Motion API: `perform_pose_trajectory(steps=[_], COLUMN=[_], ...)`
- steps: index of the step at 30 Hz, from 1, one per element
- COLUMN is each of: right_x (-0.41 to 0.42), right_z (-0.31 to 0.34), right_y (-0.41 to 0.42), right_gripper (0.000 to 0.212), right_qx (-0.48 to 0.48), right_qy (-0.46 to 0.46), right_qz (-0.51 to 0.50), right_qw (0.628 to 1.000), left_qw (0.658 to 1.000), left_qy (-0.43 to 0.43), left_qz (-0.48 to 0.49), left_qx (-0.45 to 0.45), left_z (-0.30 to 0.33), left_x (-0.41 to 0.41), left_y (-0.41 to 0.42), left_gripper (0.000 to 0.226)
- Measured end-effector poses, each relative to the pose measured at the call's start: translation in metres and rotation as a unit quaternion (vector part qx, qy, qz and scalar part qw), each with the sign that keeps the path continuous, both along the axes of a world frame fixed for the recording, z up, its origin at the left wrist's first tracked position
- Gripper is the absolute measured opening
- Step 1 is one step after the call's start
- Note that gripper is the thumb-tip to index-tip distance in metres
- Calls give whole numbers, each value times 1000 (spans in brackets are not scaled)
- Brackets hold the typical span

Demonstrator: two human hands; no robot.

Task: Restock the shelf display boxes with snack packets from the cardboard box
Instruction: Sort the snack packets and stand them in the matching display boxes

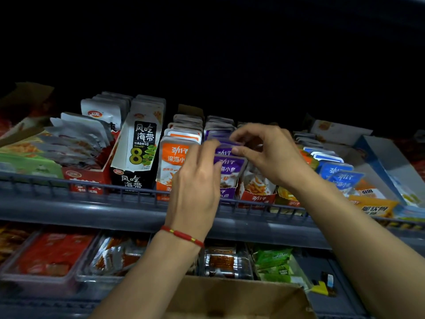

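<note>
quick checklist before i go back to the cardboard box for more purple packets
1. Both hands on the purple packets: ok, left hand and right hand pinch their tops.
2. Packets upright in the purple display box: ok at the front; behind the hands, cannot tell.
3. Room left in that row: cannot tell, fingers cover it.
4. Orange packets beside it undisturbed: ok.
5. Cardboard box within reach below: ok; its contents cannot tell.
</note>
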State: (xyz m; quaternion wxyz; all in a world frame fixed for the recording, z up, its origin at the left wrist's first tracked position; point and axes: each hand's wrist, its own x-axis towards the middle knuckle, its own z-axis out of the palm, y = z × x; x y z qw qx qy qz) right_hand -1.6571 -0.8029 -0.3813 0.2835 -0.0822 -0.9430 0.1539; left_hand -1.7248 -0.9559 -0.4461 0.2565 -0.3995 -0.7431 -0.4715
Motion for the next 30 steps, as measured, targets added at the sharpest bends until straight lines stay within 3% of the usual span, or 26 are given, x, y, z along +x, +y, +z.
perform_pose_trajectory(steps=[9, 13, 16, 21, 30], right_x=[8, 1, -1, -3, -30], right_z=[8, 4, 4, 2, 19], right_y=[-3, -4, -4, -2, 3], right_gripper=[39, 30, 27, 28, 26], right_qx=[62, 91, 77, 34, 61], right_qy=[-81, -65, -60, -71, -70], right_qz=[50, 31, 20, -1, -111], right_qw=[994, 993, 995, 997, 989], left_qw=[999, 999, 992, 971, 966], left_qy=[-32, 6, 108, 107, 126], left_qz=[9, 28, 45, 56, 57], left_qx=[17, 17, -46, -208, -218], left_z=[13, 6, -14, -40, -31], left_x=[-6, 3, 24, 28, 26], left_y=[2, 0, -1, 1, 11], left_gripper=[40, 36, 26, 44, 24])
